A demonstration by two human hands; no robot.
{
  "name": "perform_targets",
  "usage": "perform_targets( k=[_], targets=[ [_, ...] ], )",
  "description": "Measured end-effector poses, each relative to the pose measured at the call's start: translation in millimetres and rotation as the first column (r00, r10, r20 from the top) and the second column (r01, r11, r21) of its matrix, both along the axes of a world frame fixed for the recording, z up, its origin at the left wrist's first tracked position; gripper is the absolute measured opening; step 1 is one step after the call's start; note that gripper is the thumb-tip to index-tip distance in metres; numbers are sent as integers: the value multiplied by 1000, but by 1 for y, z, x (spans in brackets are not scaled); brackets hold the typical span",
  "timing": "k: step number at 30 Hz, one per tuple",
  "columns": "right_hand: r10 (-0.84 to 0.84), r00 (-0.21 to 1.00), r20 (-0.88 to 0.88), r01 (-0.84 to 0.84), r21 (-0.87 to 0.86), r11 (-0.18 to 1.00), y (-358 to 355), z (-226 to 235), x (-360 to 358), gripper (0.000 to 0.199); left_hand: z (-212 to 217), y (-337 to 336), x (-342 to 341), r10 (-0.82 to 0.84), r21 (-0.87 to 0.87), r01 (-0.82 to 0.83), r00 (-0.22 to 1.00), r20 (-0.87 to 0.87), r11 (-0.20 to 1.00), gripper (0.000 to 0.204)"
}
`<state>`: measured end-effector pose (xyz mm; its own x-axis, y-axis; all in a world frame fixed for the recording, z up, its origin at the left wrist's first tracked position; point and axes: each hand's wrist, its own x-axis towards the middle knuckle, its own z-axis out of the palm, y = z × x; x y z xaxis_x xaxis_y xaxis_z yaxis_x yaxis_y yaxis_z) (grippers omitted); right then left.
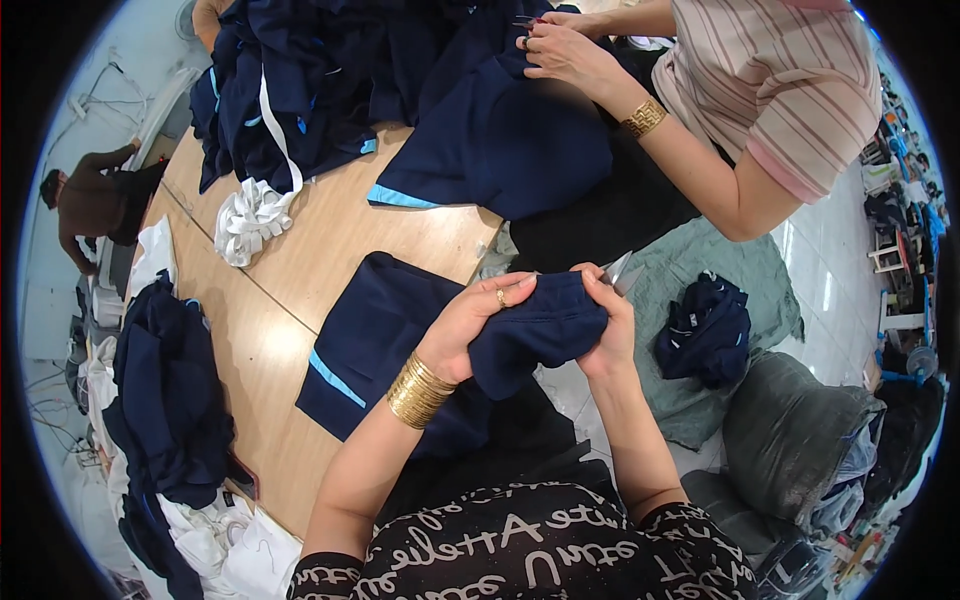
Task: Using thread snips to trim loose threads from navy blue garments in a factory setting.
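Garment partly on table | strip bundle behind-left, on table | garment heap farther back | sack right

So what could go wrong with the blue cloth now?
Shiny blades poke out by the right hand, close to the cloth, so they might nick it. And the held part is past the edge of the table, so it could slip down if the right hand and left hand let go.

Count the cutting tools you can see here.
2: one silver-bladed tool at the right hand, and one small reddish tool in the co-worker's hands. Others may be hidden by the navy cloth.
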<state>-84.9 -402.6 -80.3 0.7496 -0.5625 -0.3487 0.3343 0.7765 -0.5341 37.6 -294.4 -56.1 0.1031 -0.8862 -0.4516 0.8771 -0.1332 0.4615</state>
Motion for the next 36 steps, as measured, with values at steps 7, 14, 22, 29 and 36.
perform_targets(
  k=[7, 14, 22, 29, 36],
  targets=[
    [44, 999, 22, -44, -16, 999, 8, 7, 3, 13, 10, 13, 0, 13, -23, -13, 1000, 5, 1000, 24],
    [222, 974, 36, -220, -60, 974, 36, 16, 20, 12, 16, 66, 6, 151, -43, -148, 986, 73, 988, 23],
    [613, 790, -30, -566, -422, 708, 90, 86, 64, 12, 70, 167, 15, 251, -133, -241, 574, 780, 961, 16],
    [704, 710, -20, -663, -356, 659, 142, 99, 76, 12, 90, 222, -6, 414, -272, -318, 584, 698, 908, 26],
    [663, 746, -63, -636, -359, 683, 168, 97, 72, 11, 82, 232, -12, 468, -308, -421, 356, 809, 853, 51]
  ],
)
